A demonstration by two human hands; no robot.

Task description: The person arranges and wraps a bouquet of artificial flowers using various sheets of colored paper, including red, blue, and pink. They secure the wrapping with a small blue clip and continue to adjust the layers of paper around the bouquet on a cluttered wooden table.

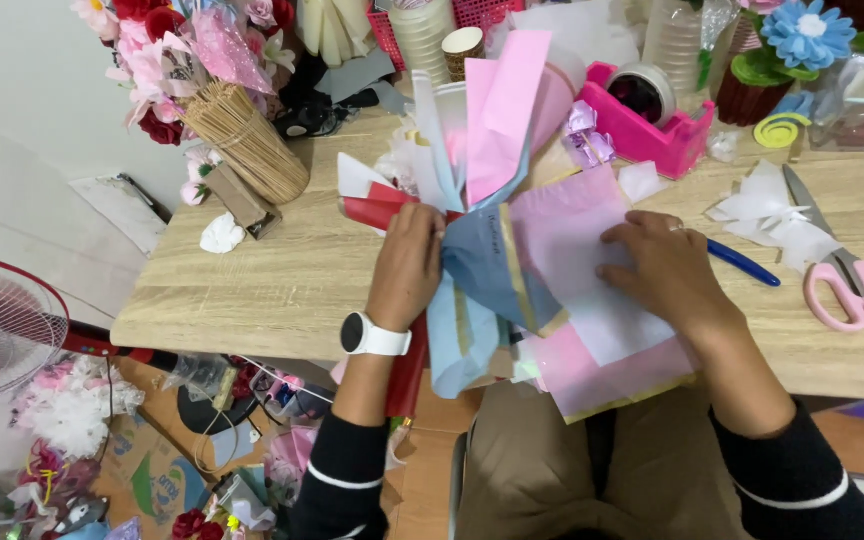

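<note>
Paper bundle (482,250) — layered sheets of blue, pink, white and red wrapping paper — lies across the near edge of the wooden table (282,270), overhanging toward the lap; left hand (407,265) is closed around its gathered waist, fingers curled tight, apparently to keep the layers pinched together; right hand (664,268) lies flat on the pale pink sheets (592,300), fingers spread, gripping nothing, pressing them smooth. Count outward: one blue pen (744,264) just beside the right hand; one pair of pink scissors (847,280); one pink tape dispenser (652,125); one bundle of wooden sticks (247,145) — well apart, upper left.
</note>
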